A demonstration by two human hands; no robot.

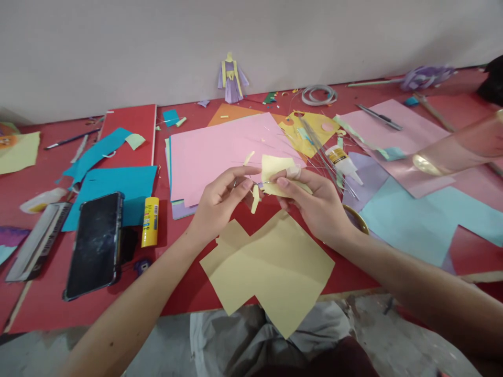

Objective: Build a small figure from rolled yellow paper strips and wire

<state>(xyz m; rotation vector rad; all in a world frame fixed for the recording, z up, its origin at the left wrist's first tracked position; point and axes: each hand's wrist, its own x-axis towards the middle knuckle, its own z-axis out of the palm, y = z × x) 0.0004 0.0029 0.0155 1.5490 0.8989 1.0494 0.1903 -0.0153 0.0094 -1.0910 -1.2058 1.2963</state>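
In front of my chest both hands come together. My left hand [227, 193] is closed in a pinch around a thin dark metal piece [257, 184], whose kind I cannot tell; its fingers hide much of it. Narrow pale yellow paper strips [255, 200] show beside those fingertips. Pinched in my right hand [314, 195] is a small pale yellow piece of paper [276, 164], with the metal piece against its lower left side. A wrap or tape [293, 172] is around one right finger. Below the hands, a larger cut sheet of yellow paper [271, 267] overhangs the table's front edge.
Pink sheets [220, 152] lie behind my hands. A glue stick [150, 222] and a phone [94, 246] are at left. A white glue bottle [344, 163], thin wires [320, 144] and blue paper [408, 220] lie at right. A paper doll [231, 78] leans against the wall.
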